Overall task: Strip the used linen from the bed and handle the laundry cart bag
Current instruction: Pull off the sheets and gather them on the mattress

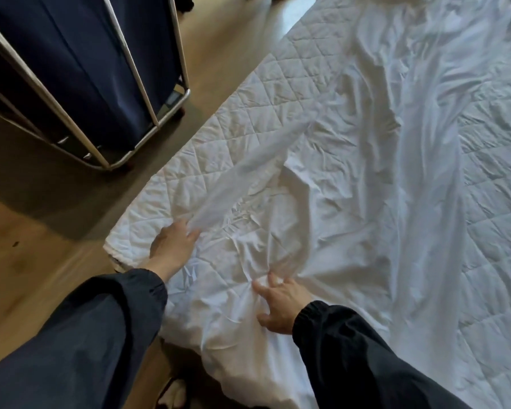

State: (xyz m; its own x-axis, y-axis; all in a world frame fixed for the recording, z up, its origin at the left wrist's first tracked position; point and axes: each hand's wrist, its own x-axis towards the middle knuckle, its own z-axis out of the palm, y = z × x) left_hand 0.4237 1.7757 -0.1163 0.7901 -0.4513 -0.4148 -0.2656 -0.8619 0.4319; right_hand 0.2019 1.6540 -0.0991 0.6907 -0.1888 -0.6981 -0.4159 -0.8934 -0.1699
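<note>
- We're at the corner of the bed. The white sheet (396, 172) is loose and rumpled, running from our hands at 6 o'clock up toward 1 o'clock.
- The quilted mattress pad (248, 113) shows bare along the 10 o'clock edge and again at 3 o'clock.
- Left hand (173, 249), around 8 o'clock, has its fingers closed on the end of a strip of sheet pulled taut toward 1 o'clock.
- Right hand (282, 305), at 6 o'clock, has its fingers curled into a bunched knot of fabric, thumb out to the side.
- The laundry cart bag (80, 63), navy, hangs in its metal frame (108, 163) at 10–11 o'clock, close to the bed but not touching it.
- Stuff that could bite us, imo:
- The pad looks wrinkled right under the right hand. If we've grabbed pad along with sheet, the pull drags it off the mattress too.
- That taut strip carries all the left hand's pull. One hard yank and it slips out of our fingers, or something snags at the far end, which we can't see.
- There's a lot of sheet to gather. If we scoop it carelessly, the tail drops onto the wooden floor (42, 261) and we step on it heading for the cart.
- If we swing the bundle over too low, it could catch the frame rail instead of landing in the bag.
</note>
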